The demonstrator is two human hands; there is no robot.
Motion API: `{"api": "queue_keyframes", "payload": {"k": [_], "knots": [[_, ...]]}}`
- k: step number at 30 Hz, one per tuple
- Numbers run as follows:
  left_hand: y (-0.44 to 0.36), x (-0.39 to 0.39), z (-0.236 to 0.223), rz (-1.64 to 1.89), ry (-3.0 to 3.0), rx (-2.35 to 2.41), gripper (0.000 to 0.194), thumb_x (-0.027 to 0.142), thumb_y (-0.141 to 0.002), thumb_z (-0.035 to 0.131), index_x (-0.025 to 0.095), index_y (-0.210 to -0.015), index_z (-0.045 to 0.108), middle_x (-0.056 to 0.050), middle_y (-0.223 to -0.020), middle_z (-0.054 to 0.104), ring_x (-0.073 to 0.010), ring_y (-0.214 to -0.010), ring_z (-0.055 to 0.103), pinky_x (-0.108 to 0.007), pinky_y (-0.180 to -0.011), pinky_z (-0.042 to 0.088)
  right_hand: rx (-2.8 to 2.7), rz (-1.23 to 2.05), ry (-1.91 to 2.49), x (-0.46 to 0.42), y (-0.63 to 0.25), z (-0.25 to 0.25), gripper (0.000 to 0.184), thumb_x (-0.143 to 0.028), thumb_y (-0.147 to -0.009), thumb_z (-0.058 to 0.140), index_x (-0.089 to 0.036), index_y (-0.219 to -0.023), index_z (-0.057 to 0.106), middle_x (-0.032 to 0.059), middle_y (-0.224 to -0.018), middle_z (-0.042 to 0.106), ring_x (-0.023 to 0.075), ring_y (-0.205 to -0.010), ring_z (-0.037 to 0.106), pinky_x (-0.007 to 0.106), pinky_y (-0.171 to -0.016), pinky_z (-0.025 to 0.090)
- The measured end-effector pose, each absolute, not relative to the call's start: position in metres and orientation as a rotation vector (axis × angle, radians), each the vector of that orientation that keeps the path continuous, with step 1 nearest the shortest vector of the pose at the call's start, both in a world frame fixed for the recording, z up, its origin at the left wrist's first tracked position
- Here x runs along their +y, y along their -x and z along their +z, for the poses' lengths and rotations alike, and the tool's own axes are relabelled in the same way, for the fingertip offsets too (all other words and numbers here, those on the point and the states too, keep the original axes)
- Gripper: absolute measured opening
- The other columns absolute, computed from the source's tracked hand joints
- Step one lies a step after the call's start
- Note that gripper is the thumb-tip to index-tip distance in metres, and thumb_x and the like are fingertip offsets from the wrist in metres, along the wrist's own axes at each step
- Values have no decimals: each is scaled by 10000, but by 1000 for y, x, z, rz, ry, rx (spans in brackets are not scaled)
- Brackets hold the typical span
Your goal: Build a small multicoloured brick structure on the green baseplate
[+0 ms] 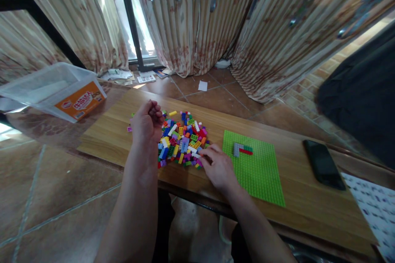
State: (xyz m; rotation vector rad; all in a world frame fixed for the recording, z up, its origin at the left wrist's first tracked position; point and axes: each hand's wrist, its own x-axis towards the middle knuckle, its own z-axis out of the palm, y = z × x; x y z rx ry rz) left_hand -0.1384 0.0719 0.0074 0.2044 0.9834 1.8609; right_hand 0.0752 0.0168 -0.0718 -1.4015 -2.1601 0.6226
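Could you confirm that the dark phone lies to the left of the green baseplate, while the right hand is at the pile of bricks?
Not quite: the head view shows the phone to the right of the green baseplate. The right hand is indeed at the brick pile.

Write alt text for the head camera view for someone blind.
A person's right hand touches a pile of small multicoloured plastic bricks on a brown wooden tabletop; the left hand, fingers curled, is at the pile's left. To the right, grey, red and green bricks sit on a green studded baseplate.
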Motion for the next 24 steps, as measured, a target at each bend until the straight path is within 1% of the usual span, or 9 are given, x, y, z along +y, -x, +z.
{"api": "queue_keyframes", "payload": {"k": [4, 10, 13, 16, 21, 24], "knots": [[137, 72, 8, 1859, -206, 979, 151, 168, -807, 539, 144, -659, 534, 55, -515, 514, -25, -385, 414, -133, -377, 294, -2259, 597, 1416, 16, -75, -68, 148, -188, -871, 610, -236, -962, 717, 49, -1034, 616, 178, -895, 606, 292, -773, 461], [130, 72, 10, 1829, -212, 1024, 139, 149, -799, 538, 144, -660, 528, 49, -528, 513, -25, -391, 410, -128, -372, 293, -2297, 530, 1451, 16, -68, -70, 127, -190, -909, 557, -215, -937, 679, 63, -1072, 580, 187, -921, 583, 296, -790, 467], [125, 73, 12, 1811, -239, 1052, 133, 156, -789, 550, 144, -659, 528, 48, -534, 513, -25, -399, 410, -123, -376, 298, -2305, 505, 1455, 16, -65, -70, 128, -183, -921, 526, -202, -964, 645, 70, -1089, 585, 195, -905, 586, 305, -769, 470], [117, 75, 10, 1782, -318, 1105, 119, 193, -772, 568, 145, -665, 548, 46, -547, 525, -30, -415, 421, -127, -388, 316, -2248, 526, 1453, 16, -69, -65, 130, -184, -933, 504, -201, -986, 621, 67, -1050, 615, 201, -905, 595, 310, -777, 468], [90, 76, -2, 1648, -765, 1236, 96, 221, -719, 623, 140, -669, 607, 30, -600, 572, -42, -468, 449, -144, -428, 327, -2023, 553, 1404, 21, -96, -57, 169, -185, -946, 464, -189, -974, 630, 69, -951, 666, 196, -886, 621, 307, -808, 466], [64, 74, -13, 1442, -1122, 1318, 108, 226, -744, 616, 150, -668, 629, 36, -572, 554, -61, -486, 447, -171, -467, 345, -1919, 501, 1408, 26, -124, -53, 188, -222, -937, 475, -184, -989, 652, 76, -944, 687, 204, -870, 633, 316, -794, 468]]}}
